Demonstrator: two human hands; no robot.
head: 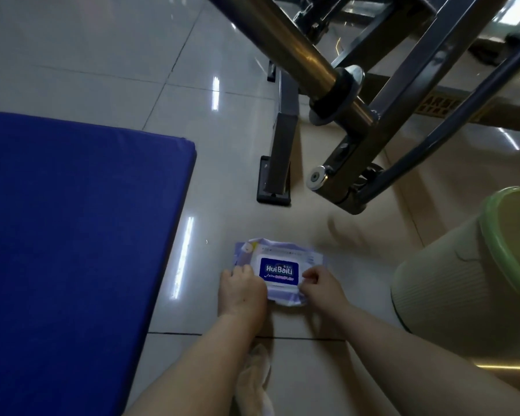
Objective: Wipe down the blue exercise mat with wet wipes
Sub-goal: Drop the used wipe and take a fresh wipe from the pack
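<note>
Head view, looking down at a glossy tiled floor. The blue exercise mat fills the left half of the frame, lying flat on the floor with its right edge running diagonally from centre to lower left. The pack of wet wipes lies on the floor in the lower centre, just to the right of the mat and apart from it; its white lid with a dark blue label faces up and appears closed. The left hand rests on the pack's left end with fingers curled over the wrapper, holding it down. The right hand is at the pack's right end, its fingertips curled and pinching at the edge of the lid. A pale ribbed bin with a green rim stands at the right edge of the frame, near the pack. The metal frame of an exercise machine occupies the upper right, its black-capped foot on the floor above the pack. A crumpled pale cloth lies at bottom centre, between the forearms.
</note>
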